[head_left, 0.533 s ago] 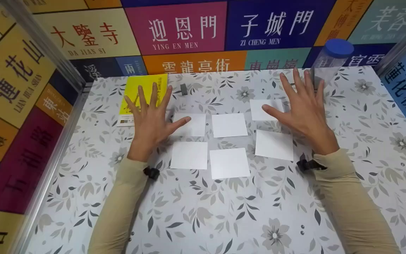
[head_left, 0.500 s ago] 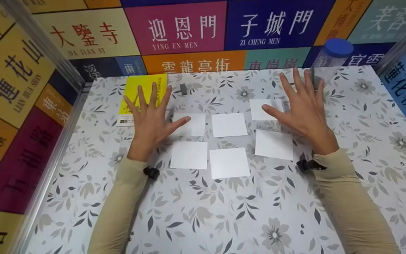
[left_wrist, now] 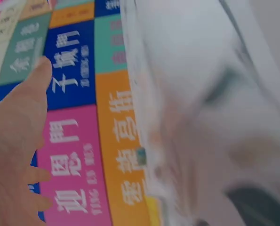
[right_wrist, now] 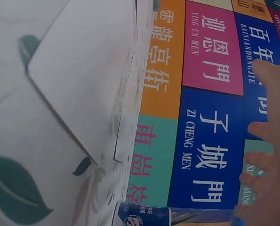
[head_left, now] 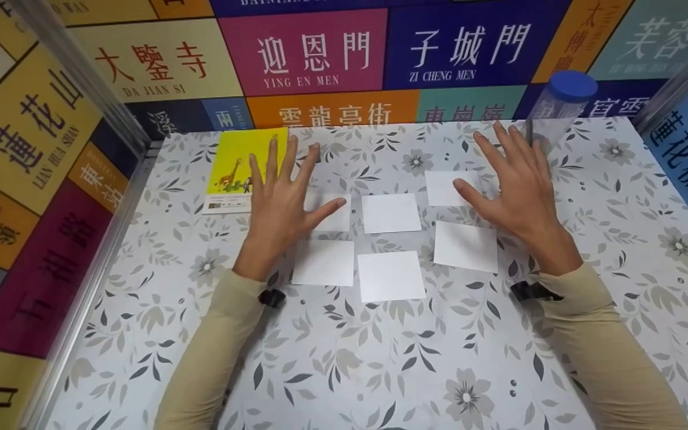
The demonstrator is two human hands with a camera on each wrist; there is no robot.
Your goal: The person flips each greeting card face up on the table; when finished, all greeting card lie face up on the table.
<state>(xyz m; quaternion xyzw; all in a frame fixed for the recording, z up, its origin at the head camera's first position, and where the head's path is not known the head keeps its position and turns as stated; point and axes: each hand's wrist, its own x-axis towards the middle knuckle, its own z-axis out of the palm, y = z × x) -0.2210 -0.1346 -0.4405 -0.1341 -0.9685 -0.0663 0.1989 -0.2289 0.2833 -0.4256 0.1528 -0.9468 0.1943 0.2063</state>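
The back middle card (head_left: 391,213) lies flat on the flowery table (head_left: 320,358), and all of it shows. Left of it, the left hand (head_left: 281,206) has its thumb and fingers spread wide and holds nothing. That hand covers a lot of the back left card (head_left: 337,209), just left of the back middle card, and some of the yellow giraffe picture (head_left: 230,149) farther left. A small grey thing (head_left: 318,157), behind and left of the back middle card, peeks out by a fingertip, too little to tell what it is. Right of the back middle card, the right hand (head_left: 521,197) is spread wide too and holds nothing. Its thumb hides a bit of the back right card (head_left: 442,185). I can't tell if any fingertips touch something. In front of the back middle card are the front left card (head_left: 324,263), front middle card (head_left: 391,276) and front right card (head_left: 465,246). Far behind it, to the right, is a clear jar (head_left: 559,116) with a blue lid (head_left: 572,85); fingers hide some of its low part. The left wrist view is blurry on the table side.
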